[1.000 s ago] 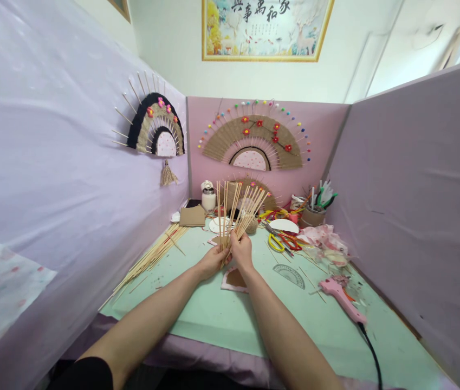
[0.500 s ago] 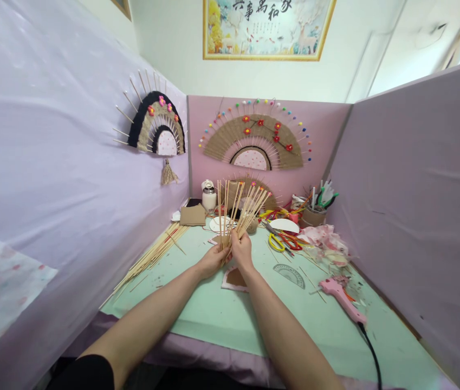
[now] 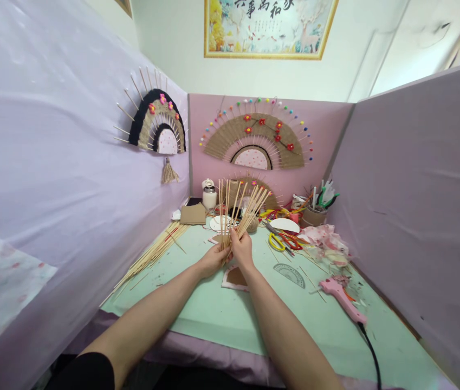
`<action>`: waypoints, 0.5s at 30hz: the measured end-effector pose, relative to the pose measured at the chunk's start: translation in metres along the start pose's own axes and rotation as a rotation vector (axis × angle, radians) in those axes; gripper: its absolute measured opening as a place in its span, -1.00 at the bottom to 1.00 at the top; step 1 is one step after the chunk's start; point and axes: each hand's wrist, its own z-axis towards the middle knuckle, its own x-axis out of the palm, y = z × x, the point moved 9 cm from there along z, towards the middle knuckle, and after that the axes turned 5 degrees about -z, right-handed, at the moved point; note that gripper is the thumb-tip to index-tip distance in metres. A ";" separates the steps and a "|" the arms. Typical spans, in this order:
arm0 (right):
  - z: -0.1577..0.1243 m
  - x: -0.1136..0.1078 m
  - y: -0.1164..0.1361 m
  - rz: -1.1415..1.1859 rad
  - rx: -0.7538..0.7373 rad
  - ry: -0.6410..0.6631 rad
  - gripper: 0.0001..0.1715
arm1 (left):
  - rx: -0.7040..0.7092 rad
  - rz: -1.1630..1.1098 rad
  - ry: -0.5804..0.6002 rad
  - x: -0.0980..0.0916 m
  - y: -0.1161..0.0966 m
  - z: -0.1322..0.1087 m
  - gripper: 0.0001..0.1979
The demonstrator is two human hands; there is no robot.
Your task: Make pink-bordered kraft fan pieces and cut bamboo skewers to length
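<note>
Both of my hands are closed around the lower ends of a bunch of thin wooden sticks (image 3: 234,208), which spread upward like a fan. My left hand (image 3: 213,260) grips the bunch from the left, low down. On the right side, my right hand (image 3: 241,250) holds it with the thumb up along the sticks. Under my wrists lies a brown cardboard piece with a pale pink edge (image 3: 235,277), partly covered by my right forearm. Another small cardboard piece (image 3: 218,239) shows just behind the sticks.
Loose sticks (image 3: 152,254) lie along the left. Scissors (image 3: 277,242), a clear protractor (image 3: 289,275) and a pink glue gun (image 3: 343,300) with a black cord are at right. A white flask (image 3: 209,197) stands behind; a decorated fan (image 3: 260,135) hangs on the back panel.
Hardly anything differs. The hands keep the same hold on the sticks, and the view has shifted very slightly.
</note>
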 end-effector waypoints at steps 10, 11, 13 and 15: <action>0.001 0.001 -0.003 -0.018 -0.008 -0.013 -0.60 | -0.013 0.021 -0.034 -0.004 0.002 0.000 -0.56; 0.001 0.000 -0.003 -0.021 -0.009 -0.018 -0.61 | -0.009 0.023 -0.030 -0.004 0.002 0.000 -0.56; 0.000 0.000 -0.003 -0.023 -0.005 -0.028 -0.63 | -0.005 0.024 -0.021 -0.004 0.001 0.000 -0.57; 0.000 0.000 -0.004 -0.020 0.012 -0.024 -0.65 | -0.008 0.019 -0.012 -0.003 0.001 0.000 -0.58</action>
